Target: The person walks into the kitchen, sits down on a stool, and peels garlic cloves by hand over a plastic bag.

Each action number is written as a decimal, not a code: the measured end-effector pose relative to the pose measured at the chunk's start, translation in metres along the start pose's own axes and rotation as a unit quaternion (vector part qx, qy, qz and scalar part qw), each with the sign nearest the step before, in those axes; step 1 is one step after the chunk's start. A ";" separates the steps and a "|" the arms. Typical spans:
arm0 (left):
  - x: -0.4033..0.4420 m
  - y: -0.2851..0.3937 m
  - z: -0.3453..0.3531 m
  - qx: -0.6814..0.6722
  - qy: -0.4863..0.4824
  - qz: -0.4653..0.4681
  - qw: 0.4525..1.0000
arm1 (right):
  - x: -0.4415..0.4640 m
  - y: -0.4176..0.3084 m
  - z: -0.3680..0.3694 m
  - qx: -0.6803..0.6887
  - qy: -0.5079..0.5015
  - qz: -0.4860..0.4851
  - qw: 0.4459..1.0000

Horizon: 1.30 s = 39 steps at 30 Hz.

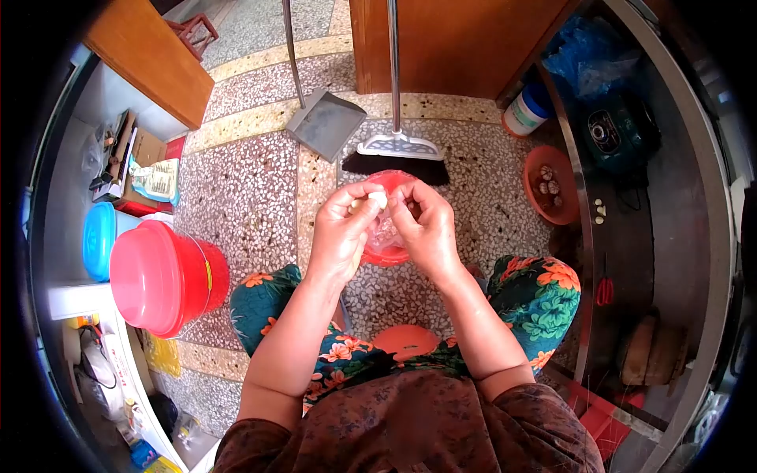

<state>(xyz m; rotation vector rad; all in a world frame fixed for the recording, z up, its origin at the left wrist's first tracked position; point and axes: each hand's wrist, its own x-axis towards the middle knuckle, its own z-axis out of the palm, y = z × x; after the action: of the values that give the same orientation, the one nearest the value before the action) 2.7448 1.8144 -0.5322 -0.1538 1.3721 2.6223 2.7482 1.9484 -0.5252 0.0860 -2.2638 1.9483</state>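
My left hand (343,229) is closed, its thumb and fingers pinching a small whitish piece (379,199) that looks like a garlic clove. Close beside it, my right hand (426,225) has its thumb and index finger pressed together near the piece; what it holds, if anything, is too small to name. Both hands are over a red basin (386,257) on the floor between the knees. Pale scraps lie in the basin, partly hidden by the hands.
A broom (398,150) and grey dustpan (326,124) stand ahead. At left are a lidded red bucket (169,276) and a blue-lidded container (98,240). At right, an orange bowl (561,206) holds several bulbs; small pale pieces (600,211) and red scissors (605,290) lie on the shelf.
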 end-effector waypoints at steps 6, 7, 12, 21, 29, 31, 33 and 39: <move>0.002 -0.001 -0.004 -0.036 -0.016 -0.009 0.999 | 0.001 0.001 0.000 0.067 -0.015 0.042 0.997; 0.002 -0.003 -0.006 -0.037 -0.028 -0.011 0.999 | 0.001 0.001 0.000 0.081 -0.015 0.046 0.996; 0.002 0.000 -0.002 -0.044 -0.019 -0.013 0.999 | 0.001 0.001 0.000 0.082 -0.016 0.048 0.995; 0.001 0.000 0.002 0.024 0.005 0.020 0.999 | 0.001 0.005 -0.001 0.024 -0.024 0.019 0.999; 0.001 -0.003 0.000 0.076 0.013 0.028 0.997 | 0.001 -0.001 -0.002 0.086 -0.029 0.053 0.994; 0.001 -0.002 0.000 0.075 0.010 0.023 0.997 | 0.001 -0.001 -0.003 0.082 -0.033 0.050 0.995; 0.001 -0.002 0.000 0.074 0.007 0.018 0.997 | 0.001 -0.003 -0.003 0.115 -0.031 0.063 0.991; 0.001 -0.001 0.000 0.074 0.004 0.012 0.997 | 0.003 0.005 -0.006 0.156 -0.016 0.102 0.982</move>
<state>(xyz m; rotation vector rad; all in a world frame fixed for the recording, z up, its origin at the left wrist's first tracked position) 2.7441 1.8150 -0.5336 -0.1272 1.5735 2.5284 2.7452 1.9550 -0.5292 -0.0834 -2.0352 2.4102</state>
